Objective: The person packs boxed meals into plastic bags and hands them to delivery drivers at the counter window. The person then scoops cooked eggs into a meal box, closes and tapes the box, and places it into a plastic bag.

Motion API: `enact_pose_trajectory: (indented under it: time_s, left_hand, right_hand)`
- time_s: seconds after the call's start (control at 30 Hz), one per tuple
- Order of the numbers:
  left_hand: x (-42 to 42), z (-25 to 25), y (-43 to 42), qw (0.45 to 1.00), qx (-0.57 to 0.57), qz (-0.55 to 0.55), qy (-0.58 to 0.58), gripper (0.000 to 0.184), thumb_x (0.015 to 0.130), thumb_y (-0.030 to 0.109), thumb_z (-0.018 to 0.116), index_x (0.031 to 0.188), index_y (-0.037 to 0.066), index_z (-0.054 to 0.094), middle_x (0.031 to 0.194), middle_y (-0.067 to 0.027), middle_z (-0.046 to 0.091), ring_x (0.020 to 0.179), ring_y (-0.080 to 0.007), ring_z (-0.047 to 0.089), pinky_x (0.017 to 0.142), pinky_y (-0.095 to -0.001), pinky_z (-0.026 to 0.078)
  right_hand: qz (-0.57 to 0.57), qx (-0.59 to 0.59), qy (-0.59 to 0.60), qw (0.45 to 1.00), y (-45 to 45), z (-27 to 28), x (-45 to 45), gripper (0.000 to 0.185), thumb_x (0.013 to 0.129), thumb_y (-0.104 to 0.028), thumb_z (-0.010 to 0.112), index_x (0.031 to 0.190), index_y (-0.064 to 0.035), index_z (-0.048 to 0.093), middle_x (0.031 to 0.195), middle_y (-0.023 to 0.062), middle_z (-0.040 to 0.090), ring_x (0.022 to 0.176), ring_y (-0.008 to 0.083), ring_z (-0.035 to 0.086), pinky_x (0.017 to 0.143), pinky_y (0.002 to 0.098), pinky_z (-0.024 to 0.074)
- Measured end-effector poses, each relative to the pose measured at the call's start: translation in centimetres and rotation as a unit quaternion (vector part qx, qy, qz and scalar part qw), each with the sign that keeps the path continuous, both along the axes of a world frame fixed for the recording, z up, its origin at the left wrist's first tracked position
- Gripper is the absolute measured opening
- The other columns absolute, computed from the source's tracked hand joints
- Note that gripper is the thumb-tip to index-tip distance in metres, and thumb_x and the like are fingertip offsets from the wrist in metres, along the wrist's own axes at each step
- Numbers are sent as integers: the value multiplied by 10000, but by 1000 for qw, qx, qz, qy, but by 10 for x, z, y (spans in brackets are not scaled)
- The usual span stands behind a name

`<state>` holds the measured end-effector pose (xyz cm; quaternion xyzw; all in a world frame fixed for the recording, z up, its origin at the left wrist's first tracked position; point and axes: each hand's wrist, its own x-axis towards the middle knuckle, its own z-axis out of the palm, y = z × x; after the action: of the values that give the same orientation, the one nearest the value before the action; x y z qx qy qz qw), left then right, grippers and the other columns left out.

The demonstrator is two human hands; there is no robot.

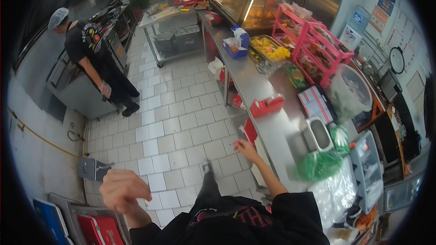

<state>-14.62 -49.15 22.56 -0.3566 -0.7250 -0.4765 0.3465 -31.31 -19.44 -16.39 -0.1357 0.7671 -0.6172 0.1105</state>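
My left hand [125, 191] is raised at the lower left with its fingers curled in, and I see nothing in it. Below it stands a metal rack holding red boards [101, 229]. My right hand [246, 149] hangs beside the front edge of the steel counter [285, 147], its fingers loosely bent and slightly apart, holding nothing I can see. Closest to that hand is a red panel [250, 130] at the counter's side. On the counter above sits a red tape dispenser [267, 105].
A metal pan [319, 134], green plastic bags [320, 165], pink baskets [320, 47] and a tray of yellow food [270, 48] line the counter. A co-worker [88, 47] stands left by the equipment. A wheeled table [175, 20] stands ahead over the tiled floor [177, 127].
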Motion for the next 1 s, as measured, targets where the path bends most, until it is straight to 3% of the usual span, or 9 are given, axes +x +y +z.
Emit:
enact_pose_trajectory:
  time_s: [0.13,0.3,0.37,0.57,0.63,0.77,0.83,0.9,1.0]
  left_hand:
    - [-151,-22,-42,988,66,-16,-142,578,950,296,257,506,11,493,440,-46,497,353,-124,471,330,-217,349]
    - [-376,-57,-44,923,60,-49,-377,547,958,316,290,575,1,522,482,-54,485,412,-118,469,429,-223,362]
    - [-471,-89,-27,889,59,-91,-444,495,949,341,339,649,3,544,546,-49,517,433,-117,485,439,-225,378]
    - [-696,-191,62,824,60,-175,-535,280,878,286,482,990,30,500,880,-52,550,844,-128,535,691,-266,447]
    - [-756,-230,84,811,69,-156,-560,448,810,310,600,1115,41,414,1092,-66,484,1029,-140,461,783,-301,426]
    - [-825,-265,117,855,82,-84,-505,374,807,281,628,1044,44,462,990,-37,514,952,-118,491,765,-269,420]
    - [-834,-256,112,769,2,-216,-602,287,803,219,647,979,48,499,894,-7,520,871,-97,502,760,-243,411]
    - [-818,-256,105,770,-45,-232,-592,179,813,146,630,935,66,526,823,16,516,804,-79,501,757,-218,403]
    - [-794,-278,94,716,-14,-351,-603,230,814,165,631,982,64,509,886,-8,520,849,-95,500,763,-228,407]
  right_hand:
    - [-192,-30,52,980,-21,27,-117,167,893,-136,473,937,-3,564,742,49,577,662,99,537,600,227,433]
    - [-331,57,115,935,-18,47,-148,118,896,-110,464,874,0,501,728,28,519,652,89,468,598,232,404]
    - [-413,40,59,908,-9,30,-162,130,893,-108,463,820,-1,479,699,41,493,642,102,456,604,239,398]
    - [-560,176,124,800,-14,47,-237,106,850,-112,516,822,-11,505,690,110,506,616,204,504,558,295,407]
    - [-553,174,111,807,-29,61,-270,89,844,-84,520,803,-6,507,675,99,508,590,181,491,543,275,406]
    - [-487,104,74,864,-58,90,-346,69,826,-66,551,824,1,534,692,98,535,594,160,528,514,268,418]
    - [-449,84,60,887,-65,97,-384,91,829,-88,560,833,2,551,731,98,545,629,155,545,539,270,430]
    - [-420,63,26,905,-69,112,-418,186,823,-157,575,948,-22,547,810,123,549,750,249,562,687,328,458]
    - [-532,29,88,842,-77,126,-468,353,811,-227,606,1088,-32,507,872,118,574,807,254,570,779,336,450]
